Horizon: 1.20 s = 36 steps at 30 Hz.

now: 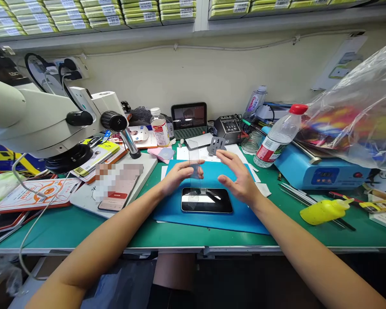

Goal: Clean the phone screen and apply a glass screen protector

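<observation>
And here's the phone (207, 201), our landmark, lying flat with its glossy black face up, bright reflections across the glass and rounded corners all round. Just beyond its left half comes the left hand (180, 175), thumb and fingers closed narrow, pinching a clear sheet (194, 152): thin, see-through, a long rectangle standing upright above the phone, its lower end overlapping the phone in view; whether they touch, I can't tell.

Over to the right hand (239, 176), beyond the phone's right end: fingers wide, thumb well apart from them, nothing in the grip. Its fingertips reach up by a grey stand (216, 145) with slots cut through it, beyond the phone; contact there can't be made out.

Under the phone, a smooth, matte blue mat (244, 221). Well off to the phone's right, a soft-looking yellow squeeze bottle (323, 212) on its side, and farther back a clear plastic bottle (279, 137), red cap on, leaning. Away to the phone's left, a creamy, rounded microscope (48, 116) with ridged black knobs.
</observation>
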Each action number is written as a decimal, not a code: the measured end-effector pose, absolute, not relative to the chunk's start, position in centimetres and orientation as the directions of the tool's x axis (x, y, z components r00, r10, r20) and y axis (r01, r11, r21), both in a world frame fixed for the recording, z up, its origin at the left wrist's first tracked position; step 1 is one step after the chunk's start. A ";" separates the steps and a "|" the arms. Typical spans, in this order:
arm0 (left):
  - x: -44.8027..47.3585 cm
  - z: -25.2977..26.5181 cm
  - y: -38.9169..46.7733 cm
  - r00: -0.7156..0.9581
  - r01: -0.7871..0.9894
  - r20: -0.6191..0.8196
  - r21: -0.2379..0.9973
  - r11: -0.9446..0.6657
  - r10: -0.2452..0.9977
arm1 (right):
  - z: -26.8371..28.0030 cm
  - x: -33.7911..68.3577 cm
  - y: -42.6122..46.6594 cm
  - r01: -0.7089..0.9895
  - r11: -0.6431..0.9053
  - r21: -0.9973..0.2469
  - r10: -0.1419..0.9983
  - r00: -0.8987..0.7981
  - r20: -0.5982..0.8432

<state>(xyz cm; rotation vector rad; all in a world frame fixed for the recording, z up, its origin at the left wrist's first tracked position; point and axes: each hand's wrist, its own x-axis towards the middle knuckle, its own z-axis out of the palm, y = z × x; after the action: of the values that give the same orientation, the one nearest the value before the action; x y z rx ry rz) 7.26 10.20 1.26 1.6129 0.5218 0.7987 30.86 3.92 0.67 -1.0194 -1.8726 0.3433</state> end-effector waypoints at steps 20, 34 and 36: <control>6.2 0.4 9.4 0.708 0.418 0.464 0.333 -0.845 0.533 | 0.7 32.1 3.5 0.585 0.666 -0.464 0.712 -0.311 0.630; 6.3 0.6 9.0 0.719 0.456 0.431 0.297 -0.839 0.544 | 0.7 32.0 3.5 0.614 0.680 -0.400 0.695 -0.366 0.619; 6.3 0.7 9.0 0.729 0.462 0.414 0.291 -0.838 0.546 | 1.0 32.0 3.5 0.603 0.677 -0.422 0.699 -0.345 0.627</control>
<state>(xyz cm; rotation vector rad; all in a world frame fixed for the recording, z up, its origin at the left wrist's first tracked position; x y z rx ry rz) 6.34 8.96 0.67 2.7628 0.8123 0.7407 32.05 3.48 1.00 -1.0010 -2.0588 0.1462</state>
